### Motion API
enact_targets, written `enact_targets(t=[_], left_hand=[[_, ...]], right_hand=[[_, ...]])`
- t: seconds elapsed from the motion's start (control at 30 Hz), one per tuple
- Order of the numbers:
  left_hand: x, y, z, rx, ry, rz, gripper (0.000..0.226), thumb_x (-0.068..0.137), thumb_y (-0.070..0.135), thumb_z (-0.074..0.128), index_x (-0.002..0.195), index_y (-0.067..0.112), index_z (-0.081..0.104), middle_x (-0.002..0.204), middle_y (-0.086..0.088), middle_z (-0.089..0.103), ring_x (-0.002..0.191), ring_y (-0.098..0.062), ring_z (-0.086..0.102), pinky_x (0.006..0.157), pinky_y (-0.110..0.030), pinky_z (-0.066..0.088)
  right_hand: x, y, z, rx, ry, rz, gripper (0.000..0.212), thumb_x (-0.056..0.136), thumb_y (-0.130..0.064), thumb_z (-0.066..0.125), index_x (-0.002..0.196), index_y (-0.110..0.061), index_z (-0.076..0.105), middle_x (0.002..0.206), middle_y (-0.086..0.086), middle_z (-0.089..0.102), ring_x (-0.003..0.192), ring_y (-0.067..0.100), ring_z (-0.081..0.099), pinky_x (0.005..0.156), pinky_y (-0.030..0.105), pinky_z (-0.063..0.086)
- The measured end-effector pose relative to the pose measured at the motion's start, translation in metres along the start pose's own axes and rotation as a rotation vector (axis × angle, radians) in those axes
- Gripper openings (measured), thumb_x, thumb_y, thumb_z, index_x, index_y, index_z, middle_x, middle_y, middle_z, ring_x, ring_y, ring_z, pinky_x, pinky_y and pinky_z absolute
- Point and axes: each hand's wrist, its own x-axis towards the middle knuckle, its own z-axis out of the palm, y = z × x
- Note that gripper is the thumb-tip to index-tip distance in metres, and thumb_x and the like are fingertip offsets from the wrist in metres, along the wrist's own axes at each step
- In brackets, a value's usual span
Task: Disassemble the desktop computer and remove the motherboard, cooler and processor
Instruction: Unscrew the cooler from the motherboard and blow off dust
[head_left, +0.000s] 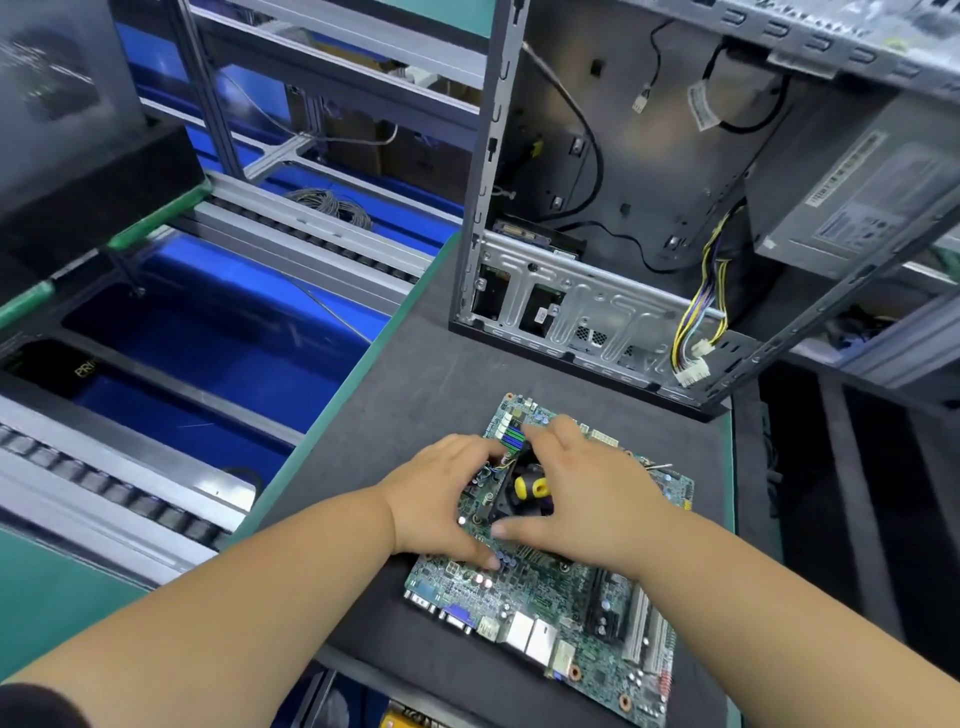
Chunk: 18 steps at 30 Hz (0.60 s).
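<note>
the green rectangular motherboard (545, 587) is already out of the grey metal desktop case (649, 218), which stands opened and upright at the back of the dark work mat (415, 374) with its bundle of yellow and black power cables (698, 322) hanging loose and plugged into nothing. so the first big step looks done. what seems left is the cooler and then the processor beneath it (the processor itself is not visible).

the board lies flat on the mat just in front of the case, apart from it. its long axis runs diagonally, from the far end near the case down toward the near right. the edge with the blue and silver rear ports (498, 629) faces the near left, toward the person, and the white expansion slots (644, 629) sit at the near right end.

the black cooler (511, 501) sits on the far half of the board, still in place by the look of it. the left hand (441, 499) rests on the board at the cooler's left side, fingers curved round its edge and thumb pressing on the board. the right hand (587, 493) reaches over the cooler from the right, fingers spread; a yellow and black screwdriver handle (530, 488) shows beneath its palm, though i cannot tell whether the hand grips it or merely covers it.

my guess is that the cooler's fasteners are being worked now.
</note>
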Motion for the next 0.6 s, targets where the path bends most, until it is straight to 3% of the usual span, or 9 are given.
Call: enact_targets(t=[0.07,0.17,0.23,0.33,0.43,0.6], left_hand=[[-0.001,0.004,-0.004,-0.067,-0.015,-0.023,0.112,0.051,0.067,0.082,0.143,0.036,0.025,0.134,0.02,0.031,0.132,-0.002,0.027,0.11,-0.023,0.026],[-0.004,0.01,-0.009,-0.228,-0.036,-0.06,0.104,0.054,0.066,0.08,0.141,0.044,0.027,0.139,0.017,0.038,0.14,-0.009,0.027,0.116,-0.038,0.029],[-0.009,0.017,-0.011,-0.303,0.003,-0.059,0.095,0.06,0.066,0.076,0.139,0.049,0.027,0.141,0.02,0.042,0.144,-0.009,0.026,0.117,-0.042,0.027],[-0.018,0.031,-0.011,-0.414,0.184,-0.062,0.076,0.069,0.06,0.072,0.135,0.049,0.035,0.139,0.026,0.045,0.136,0.004,0.035,0.115,-0.033,0.029],[-0.025,0.047,-0.011,-0.477,0.344,-0.1,0.065,0.074,0.058,0.067,0.133,0.045,0.042,0.138,0.024,0.048,0.133,0.005,0.039,0.109,-0.026,0.031],[-0.034,0.079,-0.008,-0.415,0.46,-0.12,0.053,0.082,0.042,0.071,0.13,0.042,0.048,0.135,0.019,0.052,0.127,0.008,0.043,0.098,-0.012,0.033]], right_hand=[[-0.009,0.005,-0.005,0.176,0.032,0.018,0.09,0.072,-0.081,0.042,0.144,-0.03,0.027,0.131,-0.007,0.034,0.105,0.022,0.057,0.083,0.038,0.049],[-0.023,0.026,-0.008,0.382,0.179,0.077,0.034,0.092,-0.04,0.054,0.121,-0.028,0.042,0.12,-0.006,0.038,0.099,0.02,0.053,0.081,0.038,0.045],[-0.032,0.05,-0.005,0.454,0.275,0.206,0.013,0.094,-0.022,0.054,0.105,-0.024,0.047,0.109,-0.003,0.044,0.091,0.02,0.051,0.077,0.038,0.044],[-0.045,0.091,0.006,0.586,0.34,0.523,0.009,0.09,-0.021,0.06,0.094,-0.018,0.053,0.093,0.004,0.057,0.08,0.026,0.058,0.071,0.036,0.047],[-0.055,0.129,0.025,0.609,0.29,0.791,0.021,0.086,-0.028,0.065,0.092,-0.01,0.056,0.082,0.011,0.066,0.076,0.031,0.063,0.065,0.034,0.045],[-0.061,0.163,0.058,0.547,0.144,0.863,0.029,0.085,-0.031,0.072,0.081,-0.01,0.051,0.068,0.005,0.058,0.06,0.018,0.053,0.048,0.028,0.032]])
